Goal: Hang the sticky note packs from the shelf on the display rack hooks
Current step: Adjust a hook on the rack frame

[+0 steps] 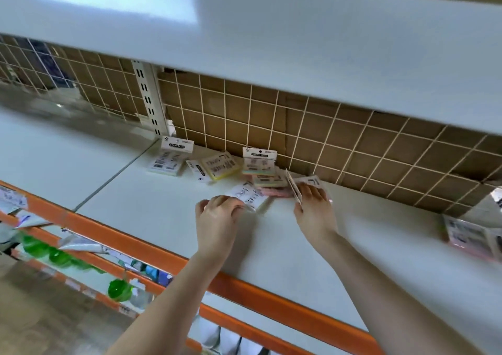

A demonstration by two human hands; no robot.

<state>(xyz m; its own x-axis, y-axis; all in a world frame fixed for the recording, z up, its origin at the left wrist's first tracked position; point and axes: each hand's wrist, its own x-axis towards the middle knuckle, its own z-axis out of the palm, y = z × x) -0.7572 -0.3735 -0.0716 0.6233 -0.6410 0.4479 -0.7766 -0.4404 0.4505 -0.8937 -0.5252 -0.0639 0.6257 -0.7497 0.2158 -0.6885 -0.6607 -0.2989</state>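
Sticky note packs (239, 169) scattered along the back of the white shelf (298, 246), against the wire grid panel (326, 137). None seen on a hook; no display hooks identifiable in this view, so nothing hung yet as far as visible. Gathering stage, by the look of it.

Left hand (217, 216) curled over the near edge of a white pack (251, 195), fingers bent round it, apparently gripping. Right hand (315, 205) curled too, pinching a thin upright pack (293, 189) on edge between thumb and fingers, with a further pack (312, 182) under or behind the fingertips; exact number held hard to tell through the blur.

Still lying loose: a pack with a white header card (169, 159) nearest the slotted upright (148, 102), a yellow pack (220, 168) tilted beside it, a small leaning stack (259, 164) topped by another header card, and pink packs (274, 191) between the two hands. One more pink pack (470, 235) well apart at the far right of the shelf.

Left to do, judging from this: finish collecting, carry to the rack, thread each header hole onto a hook. Practically the whole task ahead.
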